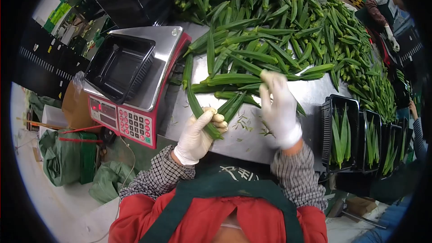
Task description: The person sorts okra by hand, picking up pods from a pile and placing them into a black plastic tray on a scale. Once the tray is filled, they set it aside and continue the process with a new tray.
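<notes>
My left hand (200, 136), in a white glove, is closed around okra pods (196, 108) near the table's front edge; one long pod sticks up and leftward out of it. To the right, my right hand (280, 112), also gloved, is slightly blurred, with its fingers raised and apart beside loose okra (234, 79). I make out nothing held in it. Beyond both hands a large heap of okra (270, 0) covers the back of the metal table (243, 146).
An empty black tray (119, 67) rests on a red and silver scale (159, 74) at the left. Several black trays (340, 132) holding okra stand in a row at the right. A co-worker (382, 9) stands at the upper right, and another person's arm (416, 121) shows at the right edge.
</notes>
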A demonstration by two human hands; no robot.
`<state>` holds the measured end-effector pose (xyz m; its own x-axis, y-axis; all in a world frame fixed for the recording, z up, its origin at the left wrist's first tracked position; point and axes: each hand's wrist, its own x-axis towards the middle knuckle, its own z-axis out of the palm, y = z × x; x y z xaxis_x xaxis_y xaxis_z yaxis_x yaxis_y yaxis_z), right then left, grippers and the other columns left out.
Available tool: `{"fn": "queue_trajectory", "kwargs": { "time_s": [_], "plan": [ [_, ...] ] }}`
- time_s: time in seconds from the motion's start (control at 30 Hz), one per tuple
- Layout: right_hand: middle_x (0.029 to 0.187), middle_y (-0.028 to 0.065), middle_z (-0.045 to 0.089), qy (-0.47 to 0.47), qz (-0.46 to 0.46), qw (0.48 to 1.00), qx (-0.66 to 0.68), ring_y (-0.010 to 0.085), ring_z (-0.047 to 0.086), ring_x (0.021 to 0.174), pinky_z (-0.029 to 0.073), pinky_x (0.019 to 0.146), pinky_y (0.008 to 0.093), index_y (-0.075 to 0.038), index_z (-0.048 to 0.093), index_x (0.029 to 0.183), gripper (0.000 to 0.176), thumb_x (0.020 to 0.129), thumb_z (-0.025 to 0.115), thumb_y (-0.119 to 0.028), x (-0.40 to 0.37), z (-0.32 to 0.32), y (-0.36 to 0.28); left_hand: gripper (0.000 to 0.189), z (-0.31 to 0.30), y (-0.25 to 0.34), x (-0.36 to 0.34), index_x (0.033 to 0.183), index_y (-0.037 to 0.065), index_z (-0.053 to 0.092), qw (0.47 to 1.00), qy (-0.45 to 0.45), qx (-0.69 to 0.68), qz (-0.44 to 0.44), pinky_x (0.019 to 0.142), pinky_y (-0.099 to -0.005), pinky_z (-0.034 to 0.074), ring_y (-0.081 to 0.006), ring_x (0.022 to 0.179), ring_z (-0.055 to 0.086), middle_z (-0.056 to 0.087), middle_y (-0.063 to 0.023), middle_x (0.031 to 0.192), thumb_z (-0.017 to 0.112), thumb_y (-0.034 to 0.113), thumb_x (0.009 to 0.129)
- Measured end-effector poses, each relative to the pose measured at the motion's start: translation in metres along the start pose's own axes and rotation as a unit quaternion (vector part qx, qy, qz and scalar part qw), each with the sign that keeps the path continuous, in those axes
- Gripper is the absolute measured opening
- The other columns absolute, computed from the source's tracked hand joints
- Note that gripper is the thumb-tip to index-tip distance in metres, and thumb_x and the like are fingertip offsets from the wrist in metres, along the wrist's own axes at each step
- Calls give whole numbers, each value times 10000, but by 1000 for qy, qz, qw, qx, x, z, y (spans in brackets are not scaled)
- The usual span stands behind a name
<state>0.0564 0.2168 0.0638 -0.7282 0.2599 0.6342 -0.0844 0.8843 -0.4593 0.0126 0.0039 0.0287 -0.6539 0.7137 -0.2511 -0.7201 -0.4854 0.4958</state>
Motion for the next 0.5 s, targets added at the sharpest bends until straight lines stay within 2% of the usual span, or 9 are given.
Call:
{"fn": "queue_trajectory", "kwargs": {
  "time_s": [0.07, 0.13, 0.17, 0.2, 0.27, 0.33, 0.43, 0.47, 0.5],
  "plan": [
    [966, 121, 583, -70, 58, 983, -161, 310, 607, 816, 505, 695, 389, -28, 586, 1069, 288, 789, 622, -87, 8, 21, 29, 215, -6, 5, -4, 1083, 21, 536, 1000, 4, 7, -18, 827, -378, 516, -230, 891, 632, 638, -120, 982, 521, 178, 936],
    [942, 131, 572, -86, 82, 986, -120, 318, 598, 792, 499, 687, 393, -33, 584, 1066, 275, 805, 610, -113, 9, 23, 32, 277, -8, 8, -7, 1159, 10, 511, 999, -24, -12, -20, 860, -407, 517, -257, 981, 624, 618, -156, 1089, 514, 176, 937],
    [922, 134, 570, -66, 96, 992, -52, 323, 595, 785, 500, 684, 390, -40, 586, 1062, 276, 797, 622, -111, 4, 21, 30, 290, -8, 12, -7, 1174, 7, 504, 1000, -15, -4, -13, 876, -413, 511, -268, 1000, 618, 610, -163, 1106, 516, 172, 936],
    [894, 132, 576, -47, 68, 996, -21, 322, 596, 773, 503, 680, 385, -43, 589, 1060, 276, 793, 632, -98, 2, 18, 20, 304, -4, 13, -10, 1189, 4, 497, 1000, -3, -1, -10, 891, -418, 505, -280, 1018, 612, 603, -170, 1122, 519, 168, 934],
    [866, 132, 581, -86, 96, 982, 135, 312, 602, 759, 505, 680, 376, -32, 598, 1038, 262, 785, 646, -83, -4, 10, -19, 312, 11, 15, -7, 1200, 0, 488, 999, 22, -34, -12, 906, -430, 499, -292, 1033, 606, 591, -178, 1145, 520, 155, 931],
    [858, 133, 585, -225, -31, 961, 157, 307, 607, 744, 508, 677, 365, -30, 610, 1015, 243, 784, 656, -86, -14, 7, -47, 309, 9, 15, -1, 1200, -1, 489, 998, 24, -50, -15, 913, -439, 496, -298, 1037, 604, 591, -179, 1146, 520, 146, 929],
    [874, 123, 585, -187, 26, 964, 186, 301, 612, 731, 509, 662, 366, -38, 621, 1011, 253, 773, 671, -108, 0, 8, -48, 267, -8, 15, 4, 1158, 7, 522, 996, 2, -79, -29, 885, -446, 506, -290, 991, 619, 626, -155, 1070, 521, 139, 927],
    [907, 112, 583, -160, 18, 984, 76, 283, 614, 739, 502, 657, 370, -40, 614, 1036, 269, 778, 650, -103, 9, 10, -47, 262, -12, 16, 3, 1154, 9, 524, 996, -2, -75, -43, 876, -443, 509, -286, 974, 623, 631, -151, 1053, 523, 138, 926],
    [931, 109, 577, -150, -19, 988, 22, 277, 613, 754, 497, 658, 372, -39, 604, 1053, 280, 778, 633, -88, 17, 19, -41, 258, -17, 15, 2, 1151, 11, 526, 996, -6, -69, -56, 867, -439, 512, -283, 958, 627, 636, -146, 1036, 524, 137, 925]
  ]
}}
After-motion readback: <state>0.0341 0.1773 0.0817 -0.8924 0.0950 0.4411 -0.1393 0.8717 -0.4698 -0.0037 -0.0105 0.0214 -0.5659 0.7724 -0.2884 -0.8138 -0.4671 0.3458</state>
